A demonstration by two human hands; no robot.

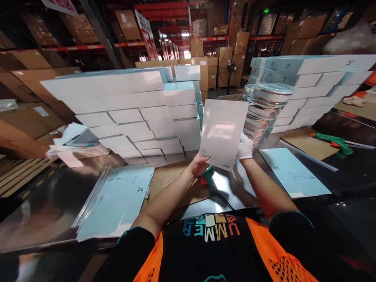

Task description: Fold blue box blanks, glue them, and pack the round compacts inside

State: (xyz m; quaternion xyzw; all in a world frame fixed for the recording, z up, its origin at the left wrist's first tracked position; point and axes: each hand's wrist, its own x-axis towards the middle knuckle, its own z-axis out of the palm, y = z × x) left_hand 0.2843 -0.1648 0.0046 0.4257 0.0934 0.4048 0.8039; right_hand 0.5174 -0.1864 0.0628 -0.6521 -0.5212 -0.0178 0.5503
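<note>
So both hands are up holding a white box (222,133) on end over the table (53,207). The left hand (197,166) is bare, fingers curled around the bottom left corner, thumb on the face toward the camera. The right hand (244,147) wears a white glove and pinches the lower right edge, fingers shut on it. Gripping by the bottom corners like that keeps the whole flat face tilted toward the person, probably so it can be looked over.

Just below the left fingers lies a green glue gun (209,175) on a sheet of cardboard (164,180), close enough to grab. Right behind the gloved fingers is a stack of tape rolls (264,109). A pile of flat blue sleeves (117,203) sits off to the left of the fingers, and finished boxes are stacked like a wall (123,105) beyond.
</note>
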